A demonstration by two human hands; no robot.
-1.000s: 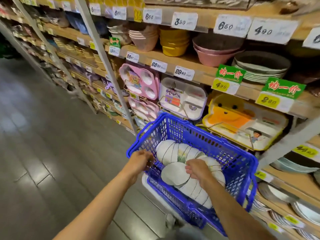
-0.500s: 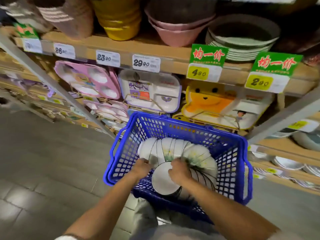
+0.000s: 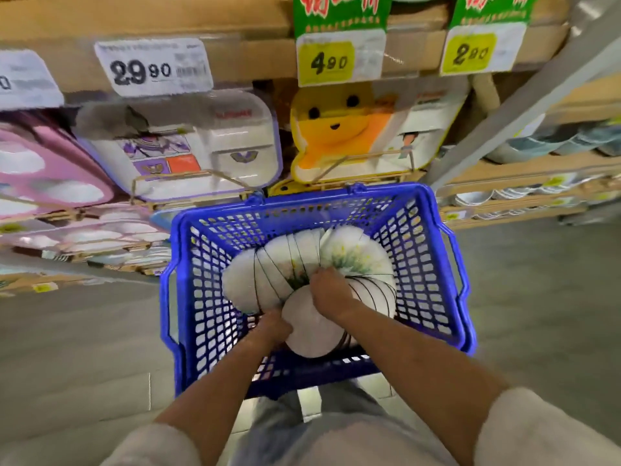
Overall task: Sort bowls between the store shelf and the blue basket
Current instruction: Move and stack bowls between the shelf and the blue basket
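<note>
Lower now, left grip (image 3: pixel 274 326) pinches nearest bowl (image 3: pixel 311 334); right grip (image 3: pixel 331 290) curled over it, blue basket (image 3: pixel 302 202)

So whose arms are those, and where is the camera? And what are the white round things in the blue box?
The camera sits on a person's head and looks down, so the two arms are that person's own. There is no robot here. The blue box is a basket in a shop aisle. The white round things are bowls, lying on their sides in a curved row inside it. The right hand curls over the row. The left hand is against the nearest bowl, with its fingers hidden. Behind the basket is a shelf with children's trays and price tags.
</note>
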